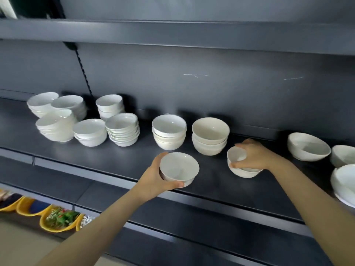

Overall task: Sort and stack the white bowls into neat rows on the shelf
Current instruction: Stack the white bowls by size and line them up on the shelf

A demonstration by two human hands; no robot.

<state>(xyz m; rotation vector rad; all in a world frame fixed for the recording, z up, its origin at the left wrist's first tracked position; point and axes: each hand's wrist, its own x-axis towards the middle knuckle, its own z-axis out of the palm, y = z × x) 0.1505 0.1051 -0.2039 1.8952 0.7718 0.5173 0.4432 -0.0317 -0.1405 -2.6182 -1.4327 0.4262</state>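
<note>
Standing beside the dark grey shelf (115,166), I see yellow bins (57,221) of goods low down at the far left. Above them sits a crowded cluster of white bowl stacks (123,129), the front-left stack (55,125) looking tilted, though blur may exaggerate that. Next come two neater stacks of deep bowls (169,131) (210,135), side by side towards the back. In front of them the left hand (153,179) wraps round the outer wall of a single deep bowl (179,168), carrying it just over the shelf's front lip. Further right, the right hand (253,154) grips a small bowl (236,154) from above, thumb and fingers curled across its rim; it sits tilted inside a wider bowl (245,172) that rests on the shelf. Past that lie loose larger bowls (308,146), one tipped at an angle, and a big bowl (343,181) close to the front edge at the far right. To my eye the left-hand bowl is most at risk: glazed and held one-handed over the lip, it would fall onto the lower shelves if it slipped. Lifting the small bowl could drag or rock the wider one beneath, and a nudge might topple that leaning left stack
</note>
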